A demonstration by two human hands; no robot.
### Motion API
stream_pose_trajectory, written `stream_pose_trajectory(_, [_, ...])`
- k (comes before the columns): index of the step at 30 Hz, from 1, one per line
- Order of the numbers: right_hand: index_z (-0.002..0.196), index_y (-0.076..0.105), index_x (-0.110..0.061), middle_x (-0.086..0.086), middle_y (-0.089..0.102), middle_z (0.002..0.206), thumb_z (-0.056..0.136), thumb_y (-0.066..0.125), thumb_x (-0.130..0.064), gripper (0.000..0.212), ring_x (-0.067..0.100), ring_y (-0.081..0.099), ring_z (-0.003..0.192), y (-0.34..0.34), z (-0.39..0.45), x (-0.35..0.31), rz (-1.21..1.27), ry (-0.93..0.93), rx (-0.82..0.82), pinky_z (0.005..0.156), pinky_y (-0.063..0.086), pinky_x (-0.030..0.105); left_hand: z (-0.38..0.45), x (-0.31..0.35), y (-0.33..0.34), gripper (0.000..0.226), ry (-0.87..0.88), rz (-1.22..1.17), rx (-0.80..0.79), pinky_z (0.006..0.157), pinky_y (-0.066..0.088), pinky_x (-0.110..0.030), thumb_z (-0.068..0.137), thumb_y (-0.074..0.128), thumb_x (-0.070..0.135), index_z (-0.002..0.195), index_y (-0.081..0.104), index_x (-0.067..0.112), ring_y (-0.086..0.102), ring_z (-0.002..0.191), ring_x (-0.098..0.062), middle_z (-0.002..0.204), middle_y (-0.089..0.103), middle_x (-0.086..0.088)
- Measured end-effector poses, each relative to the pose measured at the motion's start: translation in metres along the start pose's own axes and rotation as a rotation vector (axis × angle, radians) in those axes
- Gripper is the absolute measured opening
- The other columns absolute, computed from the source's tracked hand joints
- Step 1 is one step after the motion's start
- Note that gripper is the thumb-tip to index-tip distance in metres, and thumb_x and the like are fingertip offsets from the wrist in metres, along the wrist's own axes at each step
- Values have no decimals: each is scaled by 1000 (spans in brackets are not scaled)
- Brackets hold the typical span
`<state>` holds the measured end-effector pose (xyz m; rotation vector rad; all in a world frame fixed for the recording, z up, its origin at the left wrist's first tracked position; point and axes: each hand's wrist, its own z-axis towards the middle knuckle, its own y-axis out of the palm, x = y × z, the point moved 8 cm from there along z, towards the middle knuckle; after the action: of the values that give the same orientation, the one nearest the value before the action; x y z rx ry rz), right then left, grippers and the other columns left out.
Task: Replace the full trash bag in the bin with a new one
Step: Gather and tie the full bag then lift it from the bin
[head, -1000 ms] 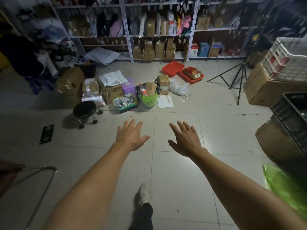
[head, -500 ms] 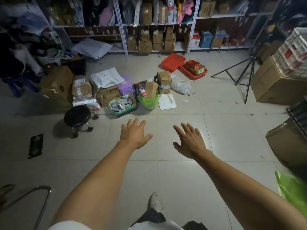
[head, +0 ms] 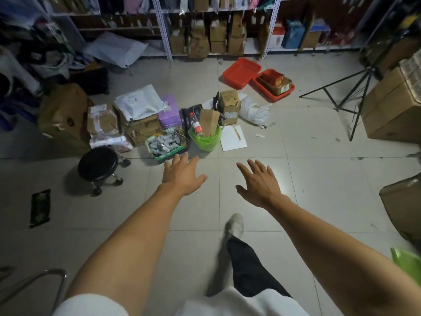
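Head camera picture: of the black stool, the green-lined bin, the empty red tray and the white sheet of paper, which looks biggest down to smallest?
1. black stool, though it is nearer the camera
2. empty red tray
3. green-lined bin and white sheet of paper, too alike to rank

The bin (head: 205, 140) stands on the floor (head: 319, 179) ahead, a bottle (head: 196, 125) and a carton (head: 208, 122) sticking out of it. A basket (head: 167, 145) sits just left of it, a stool (head: 98, 164) further left, a paper sheet (head: 232, 138) just right, shelves (head: 216, 30) behind.
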<state>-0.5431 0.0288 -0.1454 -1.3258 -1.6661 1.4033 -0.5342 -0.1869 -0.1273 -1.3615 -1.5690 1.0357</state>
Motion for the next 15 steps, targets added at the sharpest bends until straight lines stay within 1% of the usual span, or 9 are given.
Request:
stream_pose_trajectory(6, [154,14,-30,11,16,162,92,47,-55,74,33,11,150,-26,105,20,-7,-42,-26,119,17,52,91,-5,-33,78,-52,-15,4,117,21,-53,88,44,67,152,25,28,16,148,-31,162,20,-7])
stream_pose_trajectory(9, [154,14,-30,10,15,163,92,47,-55,74,33,11,150,-39,153,29,-19,-67,-34,119,18,52,131,-2,-47,78,-69,-41,9,116,22,-54,88,45,67,152,26,26,18,147,-32,161,22,-9])
stream_pose_trajectory(13, [154,14,-30,11,15,163,92,46,-55,74,32,10,150,-46,203,34,-31,-87,-78,119,17,51,173,2,-57,76,-58,-54,6,115,24,-51,88,45,66,151,27,26,21,146,-33,159,25,-10])
stream_pose_trajectory(15, [153,15,-30,11,15,163,91,46,-55,74,32,11,150,-47,224,34,-39,-97,-94,118,18,51,193,-4,-59,77,-71,-67,-11,116,24,-52,88,44,67,152,26,27,19,146,-33,160,23,-10])
